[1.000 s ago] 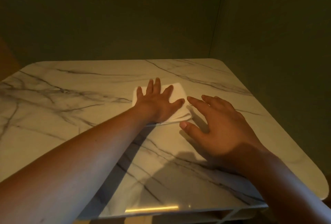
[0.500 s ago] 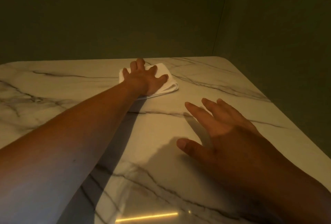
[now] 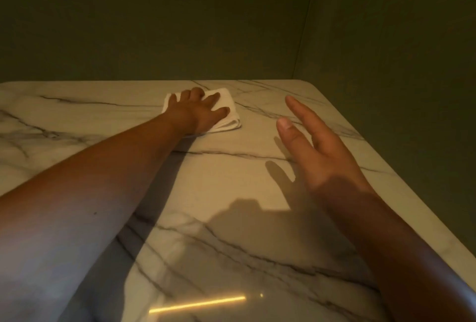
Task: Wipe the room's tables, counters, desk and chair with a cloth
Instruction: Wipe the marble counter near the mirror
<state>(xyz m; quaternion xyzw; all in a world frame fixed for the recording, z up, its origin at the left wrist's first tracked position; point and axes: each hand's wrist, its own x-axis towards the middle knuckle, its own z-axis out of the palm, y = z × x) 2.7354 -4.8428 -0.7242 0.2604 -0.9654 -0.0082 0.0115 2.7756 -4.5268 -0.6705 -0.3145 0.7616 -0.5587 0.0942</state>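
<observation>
A folded white cloth (image 3: 228, 112) lies on the white marble table (image 3: 231, 188), close to its far edge. My left hand (image 3: 199, 110) presses flat on the cloth with fingers spread, the arm stretched far forward. My right hand (image 3: 313, 145) hovers over the table to the right of the cloth, fingers straight and together, holding nothing. Its shadow falls on the marble beneath it.
Dark green walls meet in a corner (image 3: 306, 25) right behind the table's far edge. The table's rounded far right corner (image 3: 306, 83) and its right edge (image 3: 401, 175) run close to the side wall. A streak of light (image 3: 198, 305) reflects near the front.
My left hand has pushed the cloth from the table's middle towards the far edge. My right hand has lifted off the marble and stretched forward, its fingers drawn together.
</observation>
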